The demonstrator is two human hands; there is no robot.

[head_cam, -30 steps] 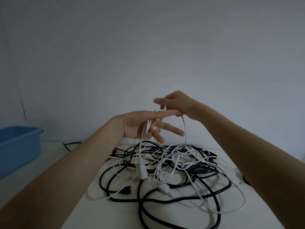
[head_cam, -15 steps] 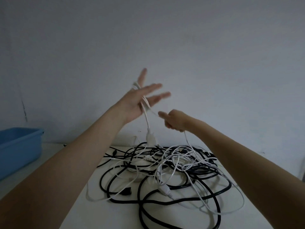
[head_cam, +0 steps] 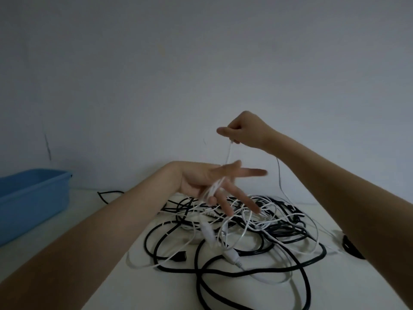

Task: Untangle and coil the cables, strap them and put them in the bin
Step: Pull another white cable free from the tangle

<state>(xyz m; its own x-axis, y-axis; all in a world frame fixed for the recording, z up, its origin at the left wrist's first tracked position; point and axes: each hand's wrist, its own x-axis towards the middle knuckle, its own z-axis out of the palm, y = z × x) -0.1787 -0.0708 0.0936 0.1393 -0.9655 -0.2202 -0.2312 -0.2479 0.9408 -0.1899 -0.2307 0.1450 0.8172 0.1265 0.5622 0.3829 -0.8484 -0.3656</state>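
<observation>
no writing shows; right hand (head_cam: 244,130) pinches white cable (head_cam: 228,153) looped round splayed left hand (head_cam: 207,182).

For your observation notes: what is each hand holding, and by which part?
Right hand pinches the thin white cable along its length; left hand, fingers spread, carries its loops.

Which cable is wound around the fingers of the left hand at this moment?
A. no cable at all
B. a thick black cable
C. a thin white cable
C: the thin white cable loops around the spread fingers of the left hand, and the right hand pinches it higher up, above the pile on the table.
</observation>
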